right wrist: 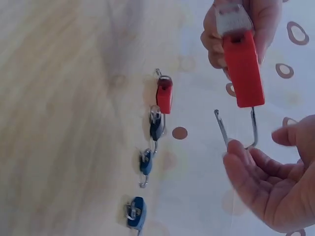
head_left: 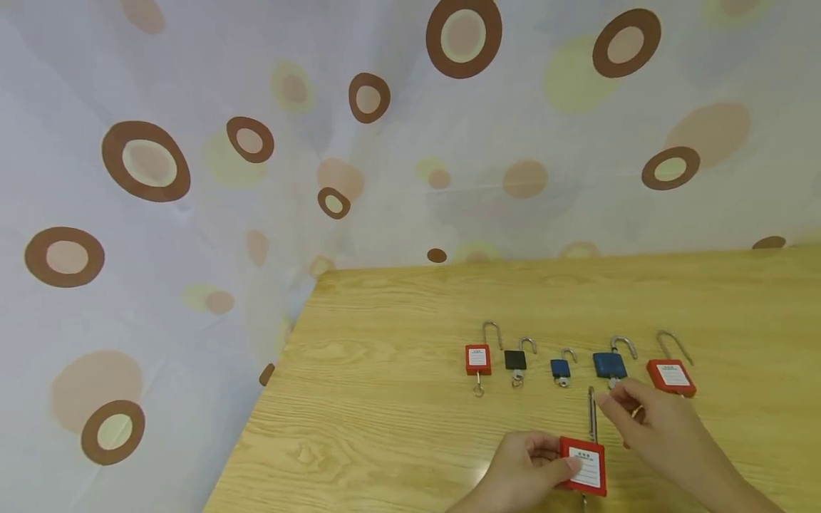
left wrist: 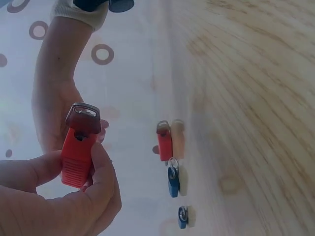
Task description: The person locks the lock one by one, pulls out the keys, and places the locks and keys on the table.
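Note:
In the head view my left hand [head_left: 522,467] pinches a red padlock [head_left: 591,470] by its body, thumb on the white label. A key [left wrist: 83,118] sticks out of its bottom end in the left wrist view. The padlock's shackle [right wrist: 254,128] is raised, one leg in the body and the other free to the side. My right hand [head_left: 663,424] is at the shackle's bend, its fingertips [right wrist: 236,147] right at the metal. Its thumb stands apart from the shackle, the other fingers loosely bent.
Behind the hands is a row of padlocks with raised shackles: a red one [head_left: 477,361], a black one [head_left: 515,360], a small blue one [head_left: 560,368], a larger blue one [head_left: 609,365] and another red one [head_left: 671,377]. A patterned curtain [head_left: 398,228] borders the wooden table [head_left: 359,399].

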`<state>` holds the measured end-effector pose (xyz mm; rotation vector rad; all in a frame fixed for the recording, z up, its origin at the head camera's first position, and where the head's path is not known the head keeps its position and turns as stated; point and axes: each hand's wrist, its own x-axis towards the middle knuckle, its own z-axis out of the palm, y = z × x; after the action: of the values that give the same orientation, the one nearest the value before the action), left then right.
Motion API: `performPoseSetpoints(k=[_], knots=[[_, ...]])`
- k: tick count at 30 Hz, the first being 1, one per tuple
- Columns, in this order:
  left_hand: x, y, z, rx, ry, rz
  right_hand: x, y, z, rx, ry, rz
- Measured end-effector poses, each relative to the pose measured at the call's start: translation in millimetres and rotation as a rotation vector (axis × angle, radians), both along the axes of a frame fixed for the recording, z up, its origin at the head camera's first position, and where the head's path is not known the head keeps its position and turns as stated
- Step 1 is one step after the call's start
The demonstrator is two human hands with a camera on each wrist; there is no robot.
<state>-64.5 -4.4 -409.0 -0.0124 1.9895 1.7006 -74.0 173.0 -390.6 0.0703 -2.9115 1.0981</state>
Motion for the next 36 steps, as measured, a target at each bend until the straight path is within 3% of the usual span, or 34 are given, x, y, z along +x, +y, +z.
performPoseSetpoints(k=[6,13,21,36], knots=[[3.9,-4,3.6,0.042,0.009,-0.051,-7.7,-7,1.9,0.046,0.029,0.038],[4.2,-4,-1.9,0.064,-0.001,-0.056,-11.8,-11,-3.5,-0.099,0.059,0.072],[3.5,-3,-4.9,0.06,-0.02,-0.047,-9.1,-9,-9.0,-0.263,0.02,0.08],[5.4,-1,-0.4,0.084,-0.016,-0.034,-3.3,-3,-16.0,-0.385,0.051,0.141]])
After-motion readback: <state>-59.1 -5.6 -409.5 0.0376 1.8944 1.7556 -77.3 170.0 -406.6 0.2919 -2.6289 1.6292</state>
